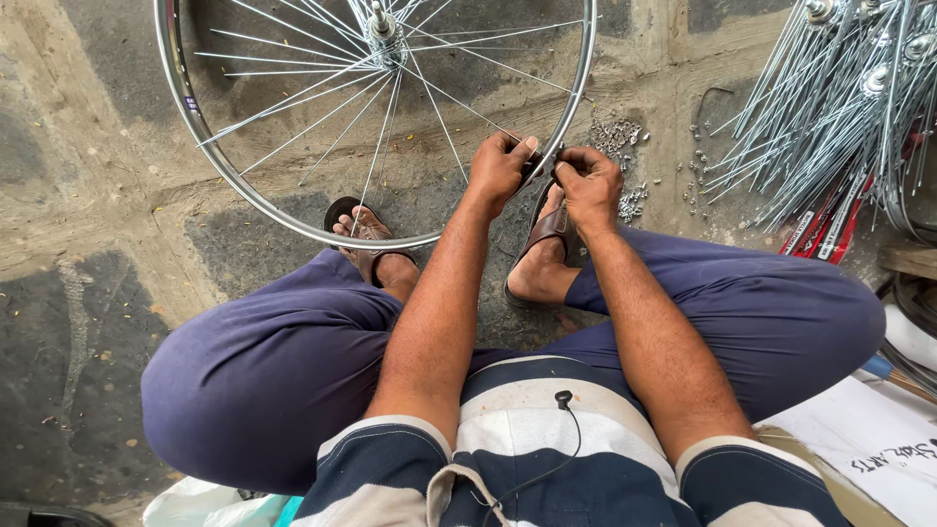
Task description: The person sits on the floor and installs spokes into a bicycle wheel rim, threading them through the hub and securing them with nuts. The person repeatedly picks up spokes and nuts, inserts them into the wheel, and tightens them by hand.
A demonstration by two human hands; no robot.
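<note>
The person sits on the floor with both hands at the near edge of the bicycle wheel rim (576, 93), left hand (500, 168) pinching a spoke (459, 101), right hand (590, 185) closed just beside it.

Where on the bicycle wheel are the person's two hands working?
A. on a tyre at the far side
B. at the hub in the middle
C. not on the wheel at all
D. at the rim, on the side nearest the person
D: the left hand and right hand meet at the near edge of the rim, far from the hub.
</note>
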